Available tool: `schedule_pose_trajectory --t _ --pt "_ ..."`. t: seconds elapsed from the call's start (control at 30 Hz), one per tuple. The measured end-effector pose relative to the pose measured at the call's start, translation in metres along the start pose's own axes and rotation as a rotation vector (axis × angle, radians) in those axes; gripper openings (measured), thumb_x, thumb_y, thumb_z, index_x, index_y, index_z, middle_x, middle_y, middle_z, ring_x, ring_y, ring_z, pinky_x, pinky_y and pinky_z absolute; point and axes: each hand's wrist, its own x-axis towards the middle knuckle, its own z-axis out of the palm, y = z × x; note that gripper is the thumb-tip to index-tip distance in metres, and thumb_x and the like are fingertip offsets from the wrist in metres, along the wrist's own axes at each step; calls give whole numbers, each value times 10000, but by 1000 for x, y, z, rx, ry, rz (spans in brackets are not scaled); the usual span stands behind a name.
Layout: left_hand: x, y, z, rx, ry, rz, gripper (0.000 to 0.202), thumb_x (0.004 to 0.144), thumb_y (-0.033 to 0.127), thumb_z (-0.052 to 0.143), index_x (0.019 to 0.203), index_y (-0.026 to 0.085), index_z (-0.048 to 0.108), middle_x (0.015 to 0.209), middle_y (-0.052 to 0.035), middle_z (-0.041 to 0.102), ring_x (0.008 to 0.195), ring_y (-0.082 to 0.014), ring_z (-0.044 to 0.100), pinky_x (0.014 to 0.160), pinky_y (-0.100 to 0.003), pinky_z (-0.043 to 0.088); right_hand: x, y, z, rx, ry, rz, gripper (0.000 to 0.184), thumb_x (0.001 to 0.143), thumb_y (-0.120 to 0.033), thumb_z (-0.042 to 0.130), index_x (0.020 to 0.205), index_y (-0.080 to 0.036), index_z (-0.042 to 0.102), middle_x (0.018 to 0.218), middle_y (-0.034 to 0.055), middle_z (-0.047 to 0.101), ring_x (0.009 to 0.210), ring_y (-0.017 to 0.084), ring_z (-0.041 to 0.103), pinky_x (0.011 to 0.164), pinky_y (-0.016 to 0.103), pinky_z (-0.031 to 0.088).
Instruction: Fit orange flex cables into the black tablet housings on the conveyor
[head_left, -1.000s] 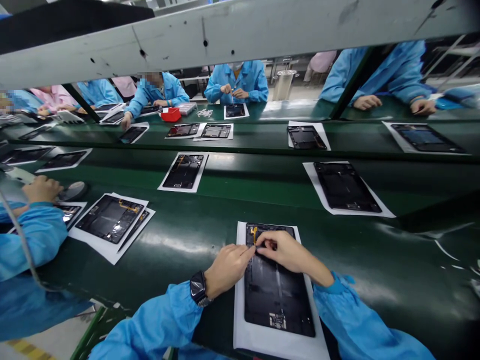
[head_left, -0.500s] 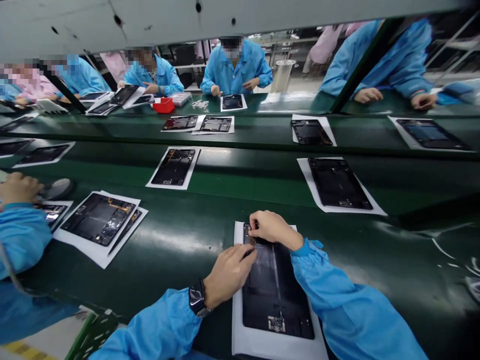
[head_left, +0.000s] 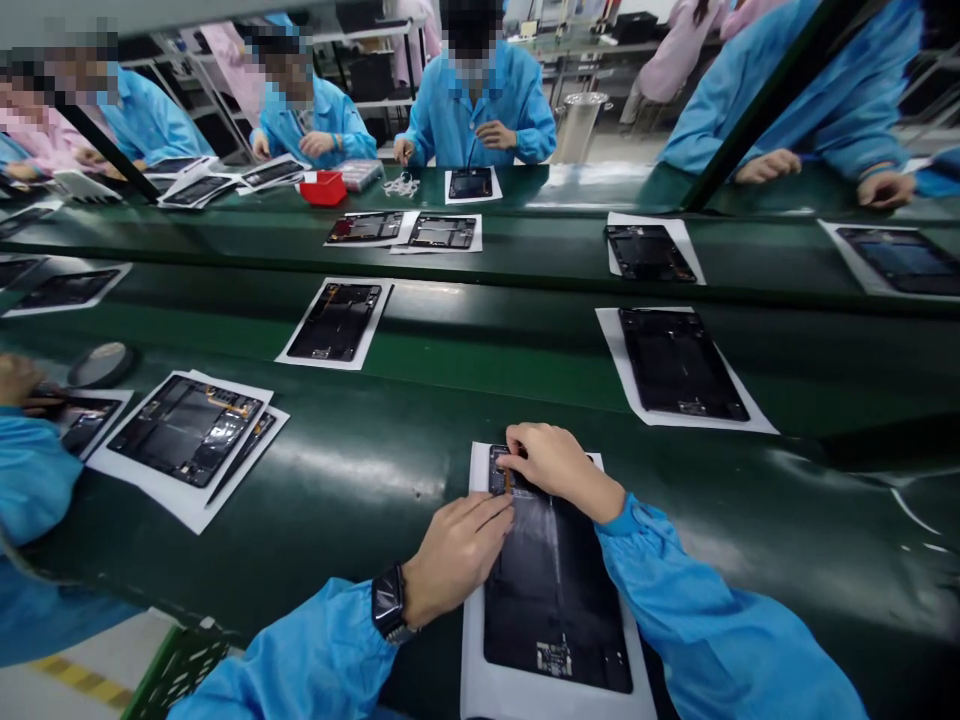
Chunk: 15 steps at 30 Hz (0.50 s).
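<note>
An opened tablet [head_left: 559, 590], its black inside facing up, lies on a white sheet [head_left: 480, 690] in front of me. Near its top left corner a narrow orange flex cable [head_left: 508, 479] runs between my hands. My right hand [head_left: 559, 468] bends over the top edge, thumb and forefinger closed at the cable's upper end. From the left, my left hand [head_left: 459, 552] reaches in with its fingers pressed together and the tips at the cable's lower end. Whatever those left fingertips grip is hidden. My left wrist wears a dark watch [head_left: 388, 603].
To the left, opened tablets [head_left: 187, 428] lie overlapped on white sheets beside a co-worker's sleeve [head_left: 34, 475]. More opened tablets [head_left: 682, 362] rest on the green line beyond. Co-workers sit across it, near a red bin [head_left: 322, 188]. A dark post [head_left: 780, 100] slants at right.
The view has tilted and shifted slightly. My hands keep nearly the same place at the cable, with the left fingers a little straighter. The neighbour's hand at left has drawn away leftward.
</note>
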Motion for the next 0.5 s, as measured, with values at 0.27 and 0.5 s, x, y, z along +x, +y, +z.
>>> schedule_pose_trajectory --t 0.27,0.5 --pt "-3 -6 4 -31 -66 35 208 968 146 498 1116 130 643 1155 -73 690 1068 -179 622 906 -322 568 -1 7 0 31 -34 112 318 797 -436 754 721 -217 536 718 -14 620 682 157 569 537 272 218" --pt "-6 -7 6 -9 -103 50 196 946 130 538 1108 119 647 1191 -53 680 1062 -209 609 873 -348 576 0 9 -3 42 -56 131 343 799 -467 737 705 -216 524 656 -29 588 617 138 521 521 261 202"
